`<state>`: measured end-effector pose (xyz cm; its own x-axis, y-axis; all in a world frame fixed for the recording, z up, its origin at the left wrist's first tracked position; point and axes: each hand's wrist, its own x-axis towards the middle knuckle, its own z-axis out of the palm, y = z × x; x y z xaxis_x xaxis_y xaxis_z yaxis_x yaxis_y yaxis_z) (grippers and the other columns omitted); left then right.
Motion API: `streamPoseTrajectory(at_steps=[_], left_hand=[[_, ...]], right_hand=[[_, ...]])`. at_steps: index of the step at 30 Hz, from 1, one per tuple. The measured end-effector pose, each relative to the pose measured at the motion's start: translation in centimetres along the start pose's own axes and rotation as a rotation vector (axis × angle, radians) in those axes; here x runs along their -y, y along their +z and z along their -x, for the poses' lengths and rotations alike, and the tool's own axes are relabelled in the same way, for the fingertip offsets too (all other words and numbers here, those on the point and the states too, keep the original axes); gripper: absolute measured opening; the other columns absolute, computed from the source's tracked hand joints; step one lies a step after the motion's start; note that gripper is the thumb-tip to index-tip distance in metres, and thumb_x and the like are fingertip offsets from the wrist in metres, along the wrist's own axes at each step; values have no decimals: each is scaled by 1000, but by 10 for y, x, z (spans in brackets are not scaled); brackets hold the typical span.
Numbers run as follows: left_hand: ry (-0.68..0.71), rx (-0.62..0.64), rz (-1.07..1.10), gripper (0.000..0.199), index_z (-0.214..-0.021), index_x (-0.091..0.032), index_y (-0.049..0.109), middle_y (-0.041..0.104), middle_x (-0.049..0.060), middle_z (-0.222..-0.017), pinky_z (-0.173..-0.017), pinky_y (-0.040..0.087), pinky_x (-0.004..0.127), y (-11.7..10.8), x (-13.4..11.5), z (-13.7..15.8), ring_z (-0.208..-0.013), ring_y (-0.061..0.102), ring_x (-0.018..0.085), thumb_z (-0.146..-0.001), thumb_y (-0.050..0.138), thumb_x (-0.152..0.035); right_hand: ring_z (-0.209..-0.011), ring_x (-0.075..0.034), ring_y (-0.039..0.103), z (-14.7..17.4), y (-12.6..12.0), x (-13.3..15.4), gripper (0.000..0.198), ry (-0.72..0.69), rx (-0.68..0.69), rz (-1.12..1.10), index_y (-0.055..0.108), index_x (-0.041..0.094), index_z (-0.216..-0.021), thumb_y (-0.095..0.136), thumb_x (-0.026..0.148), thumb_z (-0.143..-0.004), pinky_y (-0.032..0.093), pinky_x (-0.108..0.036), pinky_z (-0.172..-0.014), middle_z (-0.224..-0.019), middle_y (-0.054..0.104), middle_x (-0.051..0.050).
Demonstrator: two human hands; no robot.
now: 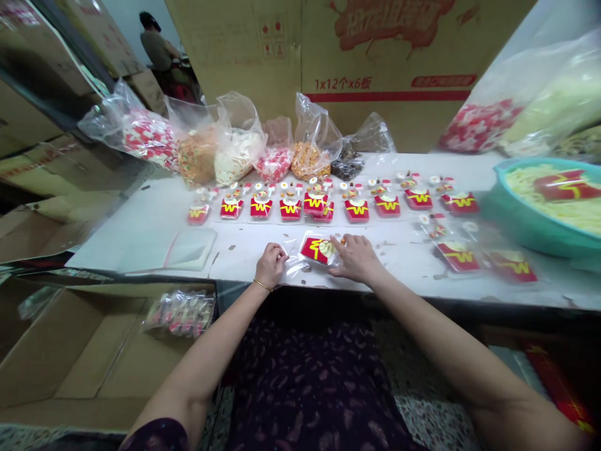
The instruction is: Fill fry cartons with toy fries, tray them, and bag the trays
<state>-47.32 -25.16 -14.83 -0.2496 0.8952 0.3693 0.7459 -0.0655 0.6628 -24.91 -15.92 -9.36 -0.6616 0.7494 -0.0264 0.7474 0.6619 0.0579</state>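
Observation:
Between my two hands, a clear plastic bag [295, 258] lies near the table's front edge, with a red fries-style packet [313, 249] marked by a yellow W inside or on it. My left hand [271, 265] has its fingers closed at the bag's left end, pinching the plastic film. My right hand [357, 258] rests at the packet's right side, fingers stretched out over its pale top. Small toy-like pieces show partly by the right fingertips. Behind the hands runs a row of similar red packets [291, 210], each with little coloured pieces above it.
Clear bags of small parts [235, 153] stand along the back before a large carton [375, 119]. A turquoise basin [539, 219] of pale strips is at right. Flat clear bags [190, 249] lie left. An open carton [89, 351] sits below left. A person [159, 50] is far behind.

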Motion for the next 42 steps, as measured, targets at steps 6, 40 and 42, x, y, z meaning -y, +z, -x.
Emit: streamPoseTrajectory(at_steps=[6, 40, 42], left_hand=[[-68, 23, -26, 7, -68, -17, 50, 49, 6, -91, -70, 47, 26, 6, 1, 0, -80, 53, 14, -76, 51, -19], [-277, 97, -134, 20, -85, -17, 61, 53, 5, -83, -75, 45, 30, -16, 25, -20, -78, 54, 16, -75, 44, -12], [-173, 196, -62, 31, -100, -21, 59, 50, 4, -93, -77, 46, 28, -25, 25, -21, -83, 53, 14, -74, 45, -11]], right_hand=[[-102, -30, 43, 7, 10, 23, 90, -117, 55, -32, 31, 17, -133, 55, 64, -61, 22, -42, -94, -115, 47, -15], [-105, -31, 42, -11, 7, 38, 85, -477, 104, 17, 35, 21, -131, 63, 53, -57, 15, -50, -97, -118, 44, -15], [-106, -31, 41, -15, 8, 38, 87, -485, 115, 1, 33, 20, -132, 62, 55, -57, 15, -51, -97, -119, 44, -16]])
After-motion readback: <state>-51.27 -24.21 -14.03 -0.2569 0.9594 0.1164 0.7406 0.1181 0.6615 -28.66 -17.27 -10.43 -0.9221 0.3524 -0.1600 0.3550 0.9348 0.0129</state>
